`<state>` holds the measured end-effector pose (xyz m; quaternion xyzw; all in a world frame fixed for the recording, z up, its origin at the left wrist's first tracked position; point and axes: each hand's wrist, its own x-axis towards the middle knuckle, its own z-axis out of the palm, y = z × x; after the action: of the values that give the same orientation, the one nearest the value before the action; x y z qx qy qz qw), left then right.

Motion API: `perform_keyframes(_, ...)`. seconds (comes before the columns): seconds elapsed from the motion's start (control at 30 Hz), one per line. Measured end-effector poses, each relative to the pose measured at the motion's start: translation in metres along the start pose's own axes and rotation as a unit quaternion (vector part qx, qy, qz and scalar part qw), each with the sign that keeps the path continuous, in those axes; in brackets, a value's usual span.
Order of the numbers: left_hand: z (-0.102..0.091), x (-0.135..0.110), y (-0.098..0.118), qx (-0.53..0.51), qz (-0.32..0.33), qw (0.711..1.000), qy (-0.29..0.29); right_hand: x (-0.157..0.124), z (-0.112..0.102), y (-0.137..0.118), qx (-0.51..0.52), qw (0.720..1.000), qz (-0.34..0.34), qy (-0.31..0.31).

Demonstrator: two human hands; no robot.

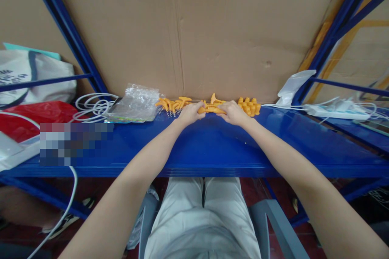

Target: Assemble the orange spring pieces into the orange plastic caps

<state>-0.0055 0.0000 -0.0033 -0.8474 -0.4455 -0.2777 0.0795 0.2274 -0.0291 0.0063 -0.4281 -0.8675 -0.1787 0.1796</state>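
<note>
Both my hands are at the back of the blue table, close together. My left hand (192, 114) is closed, its thumb and fingers at the left end of an orange plastic piece (212, 109). My right hand (234, 113) grips at the right end of the orange parts, fingers curled. Just left of my left hand lies a pile of orange T-shaped handles with metal spirals (172, 105), which look like corkscrews. Behind my hands another orange T-shaped piece (214, 98) sticks up. Right of my right hand stand several short orange cylindrical parts (249, 106), grouped together.
A clear plastic bag over a flat item (133, 105) lies left, beside coiled white cable (94, 107) and a red bag (45, 115). A cardboard panel (227, 36) closes the back. A power strip (337, 112) sits right. Blue posts (67, 28) flank the table.
</note>
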Motion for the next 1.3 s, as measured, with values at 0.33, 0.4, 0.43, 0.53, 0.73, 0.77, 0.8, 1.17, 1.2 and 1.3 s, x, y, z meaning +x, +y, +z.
perform_keyframes(0.33, 0.006, 0.003, -0.001, -0.058, 0.009, 0.998, -0.036, 0.002, -0.01, -0.031, -0.116, 0.987, 0.075, -0.088)
perform_keyframes(0.4, 0.008, 0.005, 0.0, -0.096, 0.006, 0.994, -0.044, 0.006, -0.014, -0.04, -0.148, 0.978, 0.101, -0.102)
perform_keyframes(0.43, 0.009, 0.005, 0.001, -0.111, 0.006, 0.993, -0.047, 0.008, -0.015, -0.043, -0.157, 0.975, 0.112, -0.111)
perform_keyframes(0.53, 0.009, 0.006, 0.005, -0.123, 0.011, 0.991, -0.046, 0.011, -0.017, -0.046, -0.161, 0.969, 0.136, -0.131)
perform_keyframes(0.73, 0.0, 0.002, 0.016, -0.029, 0.042, 0.998, -0.037, 0.008, -0.013, -0.038, -0.131, 0.972, 0.157, -0.114)
perform_keyframes(0.77, -0.002, 0.002, 0.018, -0.011, 0.05, 0.998, -0.027, 0.007, -0.012, -0.036, -0.123, 0.973, 0.162, -0.111)
perform_keyframes(0.8, -0.003, 0.001, 0.019, 0.003, 0.059, 0.998, -0.014, 0.006, -0.012, -0.035, -0.117, 0.973, 0.166, -0.109)
perform_keyframes(1.17, -0.002, 0.003, 0.007, -0.026, -0.02, 0.999, -0.004, 0.001, -0.013, -0.018, -0.133, 0.99, 0.052, -0.001)
perform_keyframes(1.2, -0.002, 0.003, 0.005, -0.029, -0.02, 0.999, -0.005, 0.001, -0.014, -0.018, -0.131, 0.99, 0.043, -0.007)
perform_keyframes(1.3, -0.003, 0.002, 0.001, -0.033, -0.009, 0.999, -0.01, 0.001, -0.014, -0.02, -0.119, 0.991, 0.044, -0.034)
